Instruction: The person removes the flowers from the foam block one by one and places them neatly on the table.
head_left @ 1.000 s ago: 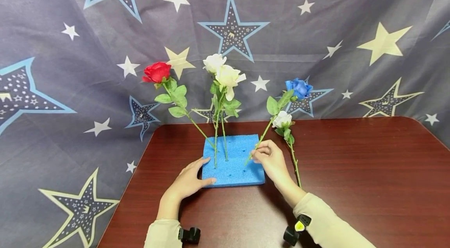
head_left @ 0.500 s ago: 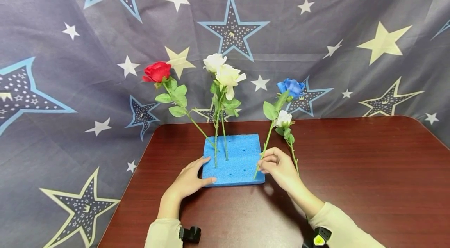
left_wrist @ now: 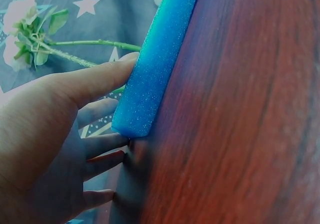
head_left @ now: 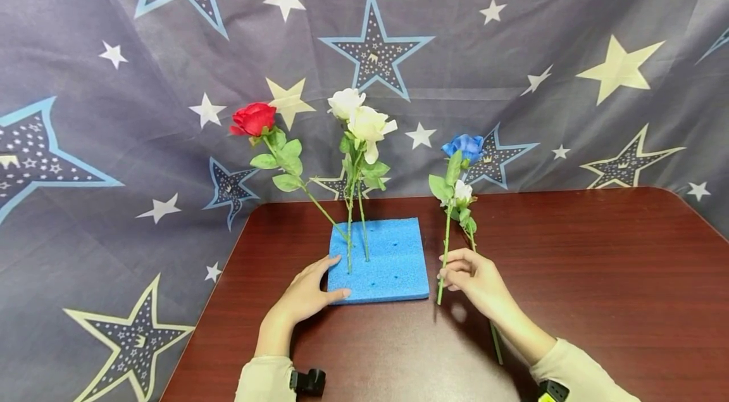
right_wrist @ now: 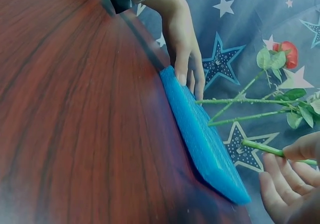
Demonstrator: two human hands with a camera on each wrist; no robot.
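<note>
My right hand [head_left: 478, 282] pinches the lower stem of a blue rose [head_left: 464, 147] between thumb and fingers, just right of a blue foam block [head_left: 393, 266]. In the right wrist view the bare stem end [right_wrist: 261, 147] points out past the fingertips, apart from the foam. With straight fingers, my left hand [head_left: 304, 288] rests on the block's left edge, its thumb [left_wrist: 107, 80] on the upper face. A red rose [head_left: 253, 119], a white rose [head_left: 344, 103] and a cream rose [head_left: 370, 125] stand in the foam; the red one leans left.
Another white rose [head_left: 464, 193] lies on the table behind my right hand, its stem partly hidden. Small holes show in the foam. The brown wooden table [head_left: 598, 275] extends to the right, and a grey star-patterned cloth [head_left: 541, 111] hangs behind it.
My right hand has moved right and toward me with the blue rose, from above the foam to beyond its right edge. The stem is now nearly upright. My left hand stays put.
</note>
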